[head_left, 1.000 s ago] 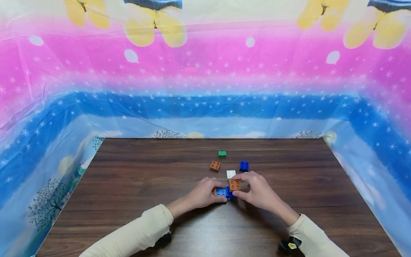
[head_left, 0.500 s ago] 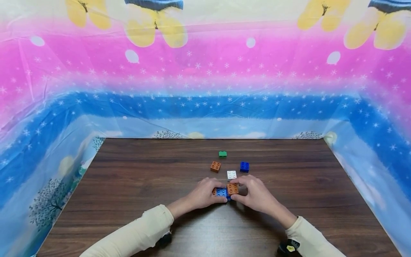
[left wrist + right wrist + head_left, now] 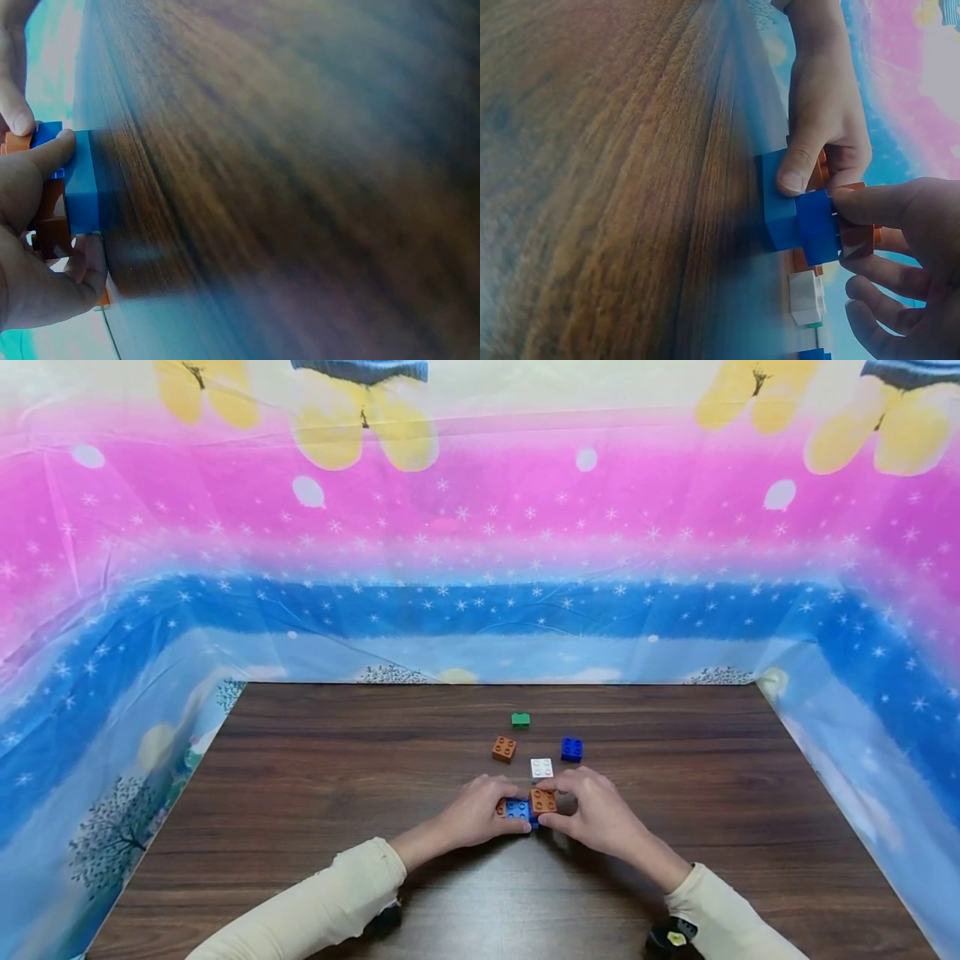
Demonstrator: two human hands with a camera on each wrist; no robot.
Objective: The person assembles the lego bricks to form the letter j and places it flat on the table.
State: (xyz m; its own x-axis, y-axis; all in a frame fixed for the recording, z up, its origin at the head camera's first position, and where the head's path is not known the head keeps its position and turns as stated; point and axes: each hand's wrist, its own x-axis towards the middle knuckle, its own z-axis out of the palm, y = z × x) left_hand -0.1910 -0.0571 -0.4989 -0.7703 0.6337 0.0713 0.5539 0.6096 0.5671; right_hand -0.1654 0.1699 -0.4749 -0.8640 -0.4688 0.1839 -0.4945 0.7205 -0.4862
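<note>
My left hand point(image 3: 472, 810) grips a light blue toy brick point(image 3: 517, 811) on the table, thumb on the near side and fingers on the far side. An orange brick point(image 3: 52, 229) sits on its left part, partly hidden by that hand. On its right part stands a dark blue brick point(image 3: 817, 226). My right hand point(image 3: 600, 810) pinches another orange brick point(image 3: 543, 802) between thumb and fingers, on top of the dark blue one. In the right wrist view this orange brick point(image 3: 857, 225) meets the dark blue brick; whether it is fully pressed down I cannot tell.
Just behind the hands lies a white brick point(image 3: 541, 768). Farther back are a loose orange brick point(image 3: 504, 749), a dark blue brick point(image 3: 572, 749) and a green brick point(image 3: 521, 720). A patterned cloth point(image 3: 480, 610) rises around the brown wooden table point(image 3: 337, 735).
The right hand has brought its orange brick slightly left and down onto the dark blue brick, then stayed there. The left hand keeps its grip in nearly the same place.
</note>
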